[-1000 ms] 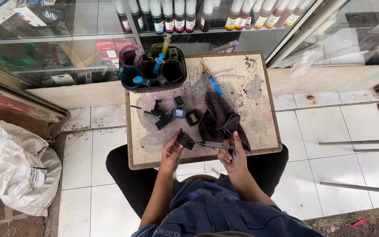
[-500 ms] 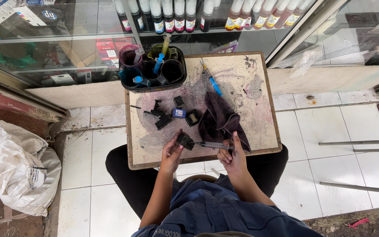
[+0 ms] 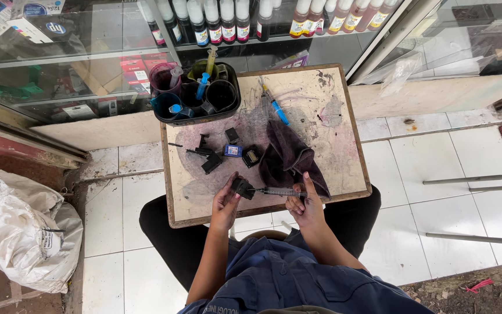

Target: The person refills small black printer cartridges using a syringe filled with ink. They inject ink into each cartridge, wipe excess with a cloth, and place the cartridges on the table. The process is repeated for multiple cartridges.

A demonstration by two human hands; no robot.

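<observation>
Resting across my knees, the stained surface (image 3: 344,168) carries a dark cloth (image 3: 289,157), a black tray of ink cups (image 3: 196,93) at its far edge and loose cartridges (image 3: 233,150) mid-board. My left hand (image 3: 226,200) has its grip closed around a black cartridge (image 3: 242,188) near the front edge. My right hand (image 3: 304,200) pinches a syringe (image 3: 279,191) whose tip meets that cartridge.

A small printer-ink refill shop: glass counter (image 3: 88,64) of ink bottles (image 3: 228,20), stained worktable (image 3: 332,145) with cartridges (image 3: 233,150).
</observation>
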